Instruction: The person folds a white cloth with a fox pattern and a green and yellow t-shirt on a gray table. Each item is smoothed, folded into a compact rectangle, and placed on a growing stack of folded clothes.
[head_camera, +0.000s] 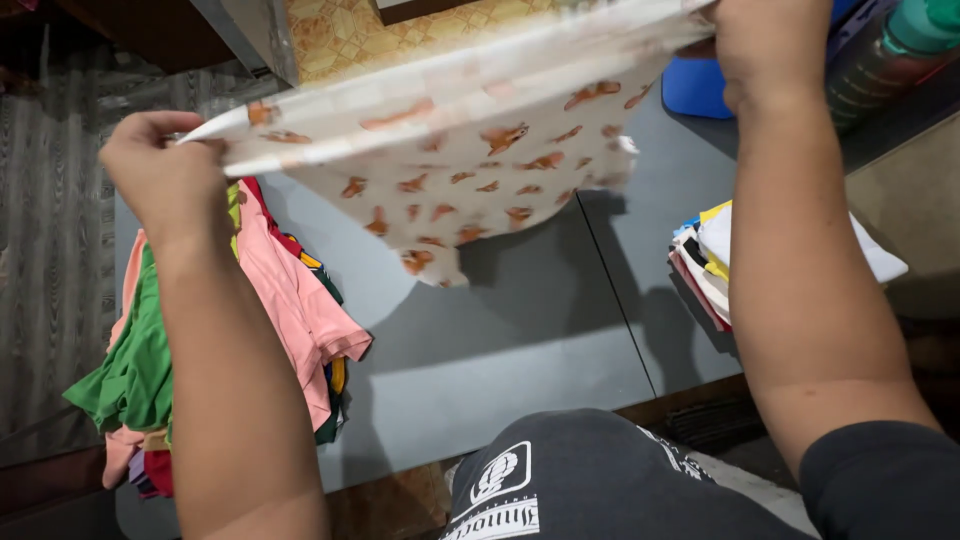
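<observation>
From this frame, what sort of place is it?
Probably a home or small laundry folding spot: both hands hold up a white printed garment above a grey table, between a loose clothes heap and a folded stack.

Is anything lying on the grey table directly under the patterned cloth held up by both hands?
Nothing visible does. The patterned cloth hangs between the left hand and right hand over a bare stretch of grey table; the clothes pile and folded stack sit to either side.
</observation>
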